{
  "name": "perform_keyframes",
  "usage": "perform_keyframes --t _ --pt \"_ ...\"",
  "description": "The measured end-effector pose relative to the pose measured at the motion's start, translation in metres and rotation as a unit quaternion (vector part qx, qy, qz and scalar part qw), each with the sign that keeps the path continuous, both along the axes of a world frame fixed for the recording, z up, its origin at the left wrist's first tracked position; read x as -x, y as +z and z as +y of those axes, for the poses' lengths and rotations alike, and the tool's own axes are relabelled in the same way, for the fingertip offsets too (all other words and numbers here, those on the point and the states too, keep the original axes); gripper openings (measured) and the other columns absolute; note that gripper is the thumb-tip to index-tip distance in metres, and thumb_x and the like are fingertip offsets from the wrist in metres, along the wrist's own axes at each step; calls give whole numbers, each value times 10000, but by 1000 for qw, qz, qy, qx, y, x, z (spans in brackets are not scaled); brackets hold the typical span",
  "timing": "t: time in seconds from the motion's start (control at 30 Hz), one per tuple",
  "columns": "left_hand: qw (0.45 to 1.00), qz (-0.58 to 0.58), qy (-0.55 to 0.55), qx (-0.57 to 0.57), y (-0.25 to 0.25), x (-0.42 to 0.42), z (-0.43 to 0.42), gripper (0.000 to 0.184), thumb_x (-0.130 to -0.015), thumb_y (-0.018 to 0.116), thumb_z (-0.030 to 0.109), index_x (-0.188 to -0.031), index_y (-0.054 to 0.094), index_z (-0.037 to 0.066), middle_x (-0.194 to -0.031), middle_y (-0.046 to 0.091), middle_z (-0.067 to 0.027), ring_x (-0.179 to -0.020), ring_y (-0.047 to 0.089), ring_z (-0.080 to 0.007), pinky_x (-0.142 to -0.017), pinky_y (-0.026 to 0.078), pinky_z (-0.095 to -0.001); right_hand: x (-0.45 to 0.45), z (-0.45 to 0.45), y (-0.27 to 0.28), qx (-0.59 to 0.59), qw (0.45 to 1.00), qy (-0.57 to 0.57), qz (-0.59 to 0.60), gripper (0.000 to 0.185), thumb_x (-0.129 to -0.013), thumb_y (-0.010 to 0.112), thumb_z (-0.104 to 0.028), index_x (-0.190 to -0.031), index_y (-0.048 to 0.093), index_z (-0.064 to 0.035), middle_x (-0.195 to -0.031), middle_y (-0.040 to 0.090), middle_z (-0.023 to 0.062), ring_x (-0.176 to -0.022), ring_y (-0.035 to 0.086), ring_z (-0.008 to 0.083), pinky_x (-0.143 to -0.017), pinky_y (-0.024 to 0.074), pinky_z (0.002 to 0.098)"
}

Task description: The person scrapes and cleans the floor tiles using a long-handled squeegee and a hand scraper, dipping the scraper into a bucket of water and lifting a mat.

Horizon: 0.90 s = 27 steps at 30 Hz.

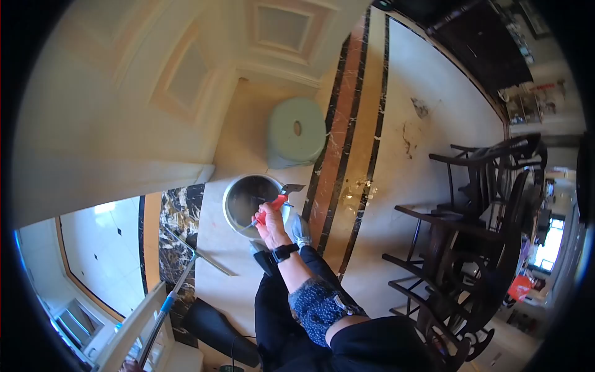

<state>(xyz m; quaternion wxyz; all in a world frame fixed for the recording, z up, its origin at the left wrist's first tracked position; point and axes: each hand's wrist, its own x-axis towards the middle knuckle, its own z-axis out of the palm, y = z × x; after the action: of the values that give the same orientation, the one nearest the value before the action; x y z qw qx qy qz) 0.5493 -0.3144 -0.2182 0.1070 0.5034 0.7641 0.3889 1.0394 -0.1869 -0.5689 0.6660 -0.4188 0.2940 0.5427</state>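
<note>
My right hand [271, 228], with a dark watch on the wrist, is closed around a red-handled tool [278, 202]. A dark flat blade [293, 188] sticks out at the tool's upper right end. The hand is over the right side of a round, light-rimmed bucket [227, 204] with a dark inside. At the bottom left edge, my left hand [131, 367] shows only in part, wrapped round a long pole [167, 304] with a blue section. The pole's far end joins a thin crossbar [214, 263] lying at the floor.
A pale green stool [299, 131] stands beyond the bucket. Dark wooden chairs [443, 232] are on the right. Marble strips [353, 118] cross the floor, with dark marks [407, 139] beside them. A black curved object [220, 332] lies at lower left.
</note>
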Motion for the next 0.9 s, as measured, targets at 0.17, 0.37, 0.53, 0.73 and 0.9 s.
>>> perform_keyframes --t 0.17,0.37,0.53,0.73,0.9 --pt "970 189 -152 -20 -12 -67 53 179 -851 510 58 -678 512 11 -651 517 -77 -548 414 -213 -499 348 -362 -42 -46 87 7 1000 -8 -26 145 -783 575 -69 -754 451 -137 -591 416 -23 -469 417 101 -432 351 263" --pt "969 -80 -223 64 -69 -169 98 220 -866 494 78 -661 414 75 -630 413 -11 -556 356 -125 -527 325 -288 -137 -144 135 29 998 -3 -48 144 -792 572 -79 -770 445 -143 -594 415 -20 -501 420 106 -471 363 271" --pt "906 -273 -279 166 -116 -262 116 240 -869 485 84 -659 373 116 -607 361 40 -551 325 -59 -507 292 -232 -223 -217 162 60 993 -11 -99 181 -757 587 -25 -754 459 -153 -583 425 -42 -452 409 79 -409 341 243" --pt "915 -53 -319 243 -160 -376 101 254 -763 546 98 -540 434 49 -518 387 -2 -504 379 -97 -456 302 -294 -326 -257 175 105 979 -60 -164 193 -726 620 -18 -851 526 -131 -590 446 -31 -435 412 85 -374 325 229" --pt "867 -36 -362 341 -210 -451 97 321 -729 562 155 -484 408 16 -433 373 -90 -415 366 -147 -402 300 -381 -429 -289 182 126 966 -117 -195 129 -775 636 -116 -837 523 -130 -579 426 -35 -451 410 105 -399 343 273"
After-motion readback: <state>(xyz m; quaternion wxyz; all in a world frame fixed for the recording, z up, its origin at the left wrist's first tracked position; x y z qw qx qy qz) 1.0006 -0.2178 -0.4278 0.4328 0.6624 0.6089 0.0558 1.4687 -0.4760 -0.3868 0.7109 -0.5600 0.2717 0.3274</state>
